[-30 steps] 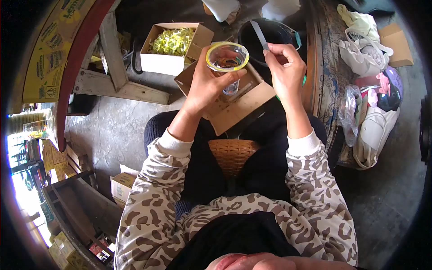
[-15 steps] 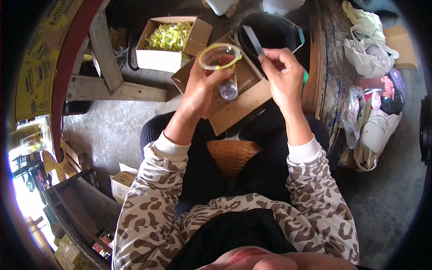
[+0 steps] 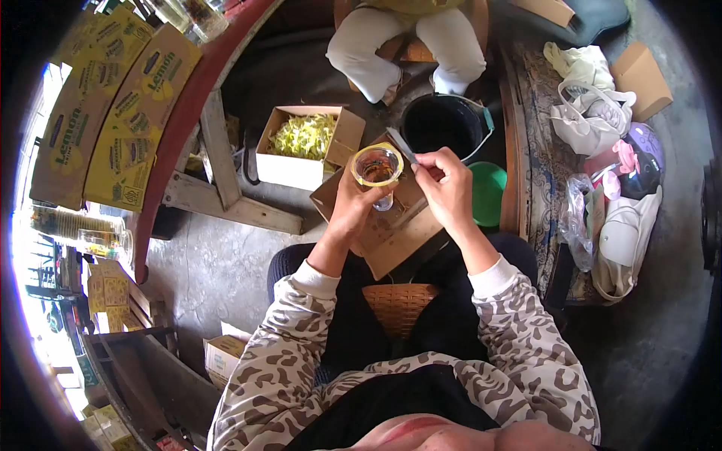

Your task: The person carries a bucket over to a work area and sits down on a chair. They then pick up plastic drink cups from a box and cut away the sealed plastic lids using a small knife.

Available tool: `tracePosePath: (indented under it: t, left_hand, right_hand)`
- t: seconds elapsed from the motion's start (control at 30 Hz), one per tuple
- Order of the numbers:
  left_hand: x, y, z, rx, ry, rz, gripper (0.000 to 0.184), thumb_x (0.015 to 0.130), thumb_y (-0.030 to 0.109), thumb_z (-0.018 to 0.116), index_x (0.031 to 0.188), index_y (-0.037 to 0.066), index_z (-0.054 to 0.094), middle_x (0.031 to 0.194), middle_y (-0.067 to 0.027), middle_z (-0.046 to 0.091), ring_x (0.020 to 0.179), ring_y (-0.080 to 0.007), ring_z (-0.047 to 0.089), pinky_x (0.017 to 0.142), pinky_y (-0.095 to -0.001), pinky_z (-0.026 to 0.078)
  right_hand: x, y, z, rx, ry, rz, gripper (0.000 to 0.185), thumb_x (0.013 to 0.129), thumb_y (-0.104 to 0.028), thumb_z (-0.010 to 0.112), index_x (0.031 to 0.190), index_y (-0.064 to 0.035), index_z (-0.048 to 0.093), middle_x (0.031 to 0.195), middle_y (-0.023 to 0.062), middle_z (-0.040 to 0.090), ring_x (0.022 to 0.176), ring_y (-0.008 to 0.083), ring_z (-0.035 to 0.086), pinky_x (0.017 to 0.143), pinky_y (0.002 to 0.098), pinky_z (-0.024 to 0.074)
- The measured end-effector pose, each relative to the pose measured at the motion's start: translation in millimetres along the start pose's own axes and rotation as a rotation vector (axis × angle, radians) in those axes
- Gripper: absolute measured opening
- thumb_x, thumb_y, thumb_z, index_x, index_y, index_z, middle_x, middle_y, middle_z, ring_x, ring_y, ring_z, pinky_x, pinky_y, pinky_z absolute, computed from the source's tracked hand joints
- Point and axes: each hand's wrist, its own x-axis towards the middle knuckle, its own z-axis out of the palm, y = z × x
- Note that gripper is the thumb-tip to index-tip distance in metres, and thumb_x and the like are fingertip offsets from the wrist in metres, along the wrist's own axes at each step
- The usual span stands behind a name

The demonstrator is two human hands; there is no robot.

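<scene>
My left hand point(image 3: 348, 208) is closed around a clear plastic cup point(image 3: 383, 201) with a yellow rim, its mouth tilted up toward me. In my right hand point(image 3: 450, 189), a flat grey blade like a knife point(image 3: 402, 144) is pinched between thumb and fingers. Its handle end is hidden in the grip. The blade points up and to the left, close beside the cup's rim; whether it touches, I cannot tell. Below both hands lies an open cardboard box point(image 3: 398, 246). Beyond my left hand stands a white-sided box point(image 3: 289, 170) holding yellow-green strips point(image 3: 304, 137).
A black bucket point(image 3: 425, 124) stands beyond my right hand, with a green round item point(image 3: 489, 194) beside it. Another person in light trousers point(image 3: 451, 49) sits opposite. Bags point(image 3: 626, 237) lie on the right, a wooden frame point(image 3: 235, 214) and lemon cartons point(image 3: 128, 143) on the left.
My view has shifted, showing more of the seated person and the cartons. My hands have come closer together, and the blade has moved from well apart to beside the cup's rim.
</scene>
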Motion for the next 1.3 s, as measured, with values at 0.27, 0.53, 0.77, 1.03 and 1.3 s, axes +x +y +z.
tracePosePath:
  t: [0.27,0.53,0.77,1.03,1.3]
  left_hand:
    - [2,-11,-3,-0.005,0.085,0.078,0.047,0.086,0.007,0.071,0.126,0.0,0.048,0.118,-0.0084,0.059,0.108,-0.0153,0.057,0.092,-0.0294,0.048]
    - [11,-28,-11,0.227,0.154,0.132,0.041,0.086,0.01,0.071,0.12,0.001,0.049,0.114,-0.0073,0.057,0.1,-0.0125,0.057,0.084,-0.0277,0.049]
    - [7,-25,-4,0.271,0.169,0.117,0.055,0.084,0.007,0.072,0.128,0.0,0.039,0.115,-0.0099,0.053,0.103,-0.0157,0.057,0.085,-0.0291,0.051]
    - [6,-24,-7,0.242,0.208,0.124,0.057,0.086,0.003,0.068,0.132,0.0,0.035,0.123,-0.0119,0.047,0.111,-0.0188,0.056,0.088,-0.0302,0.05]
    - [2,-37,3,0.447,0.198,0.195,0.054,0.083,0.007,0.07,0.125,-0.001,0.039,0.11,-0.0115,0.051,0.099,-0.0171,0.058,0.08,-0.03,0.051]
  right_hand:
    - [-6,-13,8,-0.107,0.037,-0.249,0.016,0.078,0.005,0.071,0.091,-0.0037,0.067,0.073,0.0071,0.057,0.059,0.0201,0.057,0.052,0.0322,0.0458]
    - [-8,-16,8,-0.312,0.015,-0.433,0.019,0.075,0.003,0.073,0.091,-0.0055,0.068,0.075,0.0057,0.056,0.067,0.0231,0.058,0.059,0.035,0.0492]
    - [-9,-10,16,-0.363,0.027,-0.379,0.02,0.074,0.003,0.072,0.092,-0.0046,0.068,0.074,0.0052,0.055,0.068,0.0226,0.058,0.06,0.0346,0.0495]
    - [-13,-15,18,-0.389,-0.007,-0.444,0.02,0.074,0.003,0.073,0.092,-0.0039,0.069,0.074,0.0056,0.054,0.069,0.0223,0.057,0.061,0.0348,0.0498]
    - [-10,-4,23,-0.515,-0.004,-0.376,0.017,0.078,-0.001,0.07,0.095,-0.0035,0.066,0.082,0.0089,0.054,0.078,0.0271,0.058,0.065,0.0384,0.0495]
